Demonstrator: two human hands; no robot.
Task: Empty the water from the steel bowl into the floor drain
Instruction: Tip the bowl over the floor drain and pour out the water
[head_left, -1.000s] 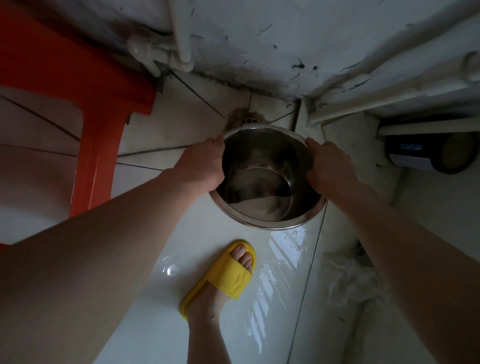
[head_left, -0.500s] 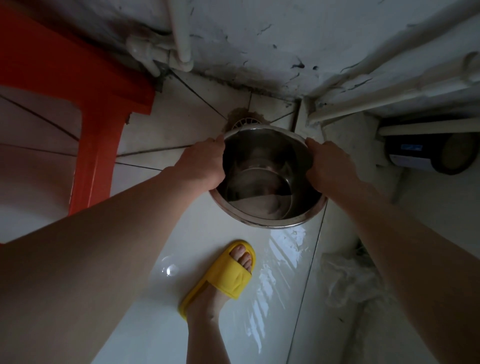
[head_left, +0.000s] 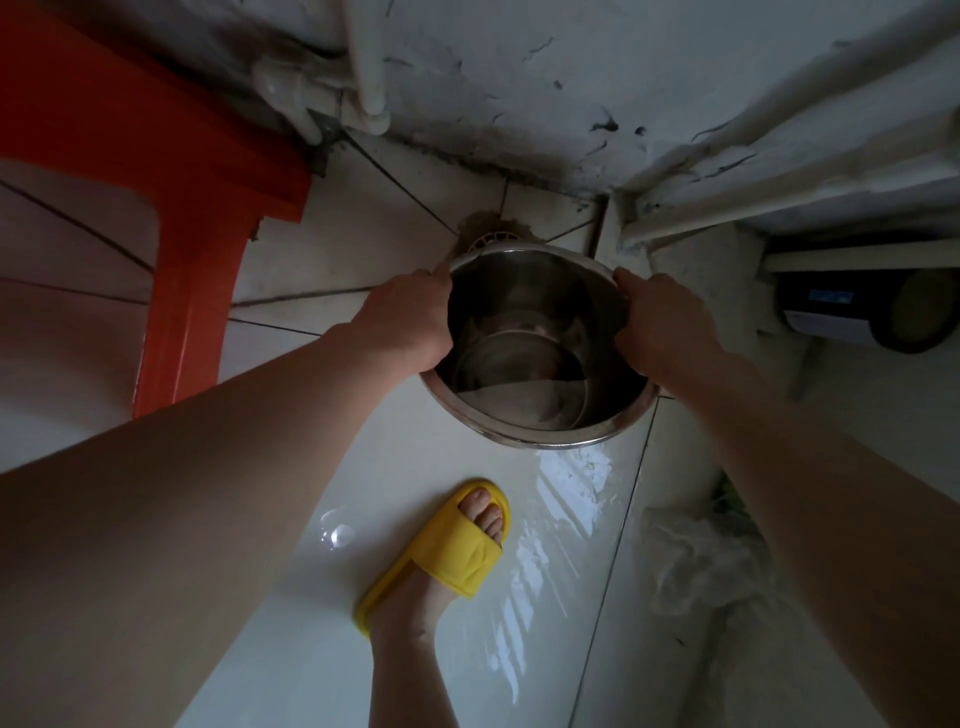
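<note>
Setting: we judged it a home washroom.
Evidence: we saw a tiled floor (head_left: 322, 239), floor drain (head_left: 491, 240), wall pipes (head_left: 363, 62), cracked plaster (head_left: 571, 78).

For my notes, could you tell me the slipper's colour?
Yellow; the slipper shows clearly in the head view.

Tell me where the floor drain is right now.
In the head view the floor drain sits at upper centre, near the wall corner, just beyond the far rim of the steel bowl, which covers most of it.
</note>
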